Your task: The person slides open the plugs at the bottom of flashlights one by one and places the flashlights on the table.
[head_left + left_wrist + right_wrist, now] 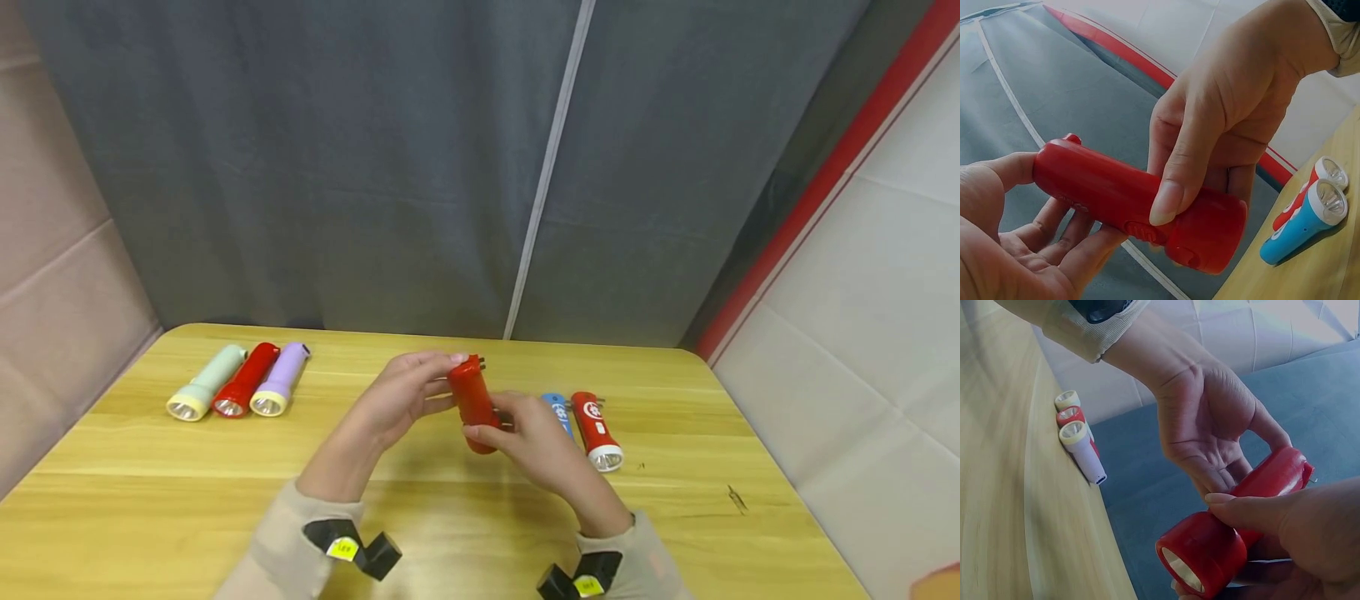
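Note:
A red flashlight point(472, 398) is held up over the table between both hands. My right hand point(542, 435) grips it near the head end, the thumb laid along the barrel by the ribbed switch. At the tail end, my left hand point(405, 396) holds it with the thumb at the tip and the fingers underneath. Two small metal prongs stick out by the tail in the head view. The right wrist view shows the flashlight's lens point(1183, 569) facing down and left.
On the table's left lie a pale green flashlight point(208, 383), another red one point(247, 380) and a purple one point(281, 380), side by side. Beyond my right hand are a blue flashlight point(1297, 227) and a red one with a white rim point(594, 423). A grey curtain point(337, 167) hangs behind the table.

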`<state>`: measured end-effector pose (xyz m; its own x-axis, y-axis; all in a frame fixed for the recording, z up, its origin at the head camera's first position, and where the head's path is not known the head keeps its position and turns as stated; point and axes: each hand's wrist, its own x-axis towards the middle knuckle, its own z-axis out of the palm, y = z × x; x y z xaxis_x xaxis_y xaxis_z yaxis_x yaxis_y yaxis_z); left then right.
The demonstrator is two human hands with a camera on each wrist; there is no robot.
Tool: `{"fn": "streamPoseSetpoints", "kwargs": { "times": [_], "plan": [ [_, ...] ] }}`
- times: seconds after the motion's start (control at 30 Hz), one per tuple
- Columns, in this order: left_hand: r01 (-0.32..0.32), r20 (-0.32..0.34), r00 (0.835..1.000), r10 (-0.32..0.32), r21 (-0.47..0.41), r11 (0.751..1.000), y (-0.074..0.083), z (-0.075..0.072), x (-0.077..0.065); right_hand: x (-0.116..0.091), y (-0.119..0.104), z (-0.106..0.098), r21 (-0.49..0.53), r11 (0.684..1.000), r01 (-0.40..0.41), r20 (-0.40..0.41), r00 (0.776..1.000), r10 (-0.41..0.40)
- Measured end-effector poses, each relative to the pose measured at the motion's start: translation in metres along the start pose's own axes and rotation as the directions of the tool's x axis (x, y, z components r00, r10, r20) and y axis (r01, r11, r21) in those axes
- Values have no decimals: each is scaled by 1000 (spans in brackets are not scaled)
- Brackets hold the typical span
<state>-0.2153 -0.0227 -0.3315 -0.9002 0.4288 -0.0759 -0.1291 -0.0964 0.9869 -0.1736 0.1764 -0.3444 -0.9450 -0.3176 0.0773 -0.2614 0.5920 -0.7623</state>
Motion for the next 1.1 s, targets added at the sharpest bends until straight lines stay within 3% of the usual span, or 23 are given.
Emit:
{"fn": "streamPoseSetpoints", "kwargs": {
  "times": [0.17,0.33,1.1],
  "plan": [
    [-6,12,1000,5,21,1000,1,-3,0,0,0,-1,2,1000,1,13,1000,-1],
    [-8,38,999,8,-14,1000,3,-4,1,0,0,-4,-3,1000,12,17,1000,-12],
    [11,57,998,-9,-38,999,1,-3,-1,-2,1,-10,-25,999,47,91,995,-45]
  ]
}}
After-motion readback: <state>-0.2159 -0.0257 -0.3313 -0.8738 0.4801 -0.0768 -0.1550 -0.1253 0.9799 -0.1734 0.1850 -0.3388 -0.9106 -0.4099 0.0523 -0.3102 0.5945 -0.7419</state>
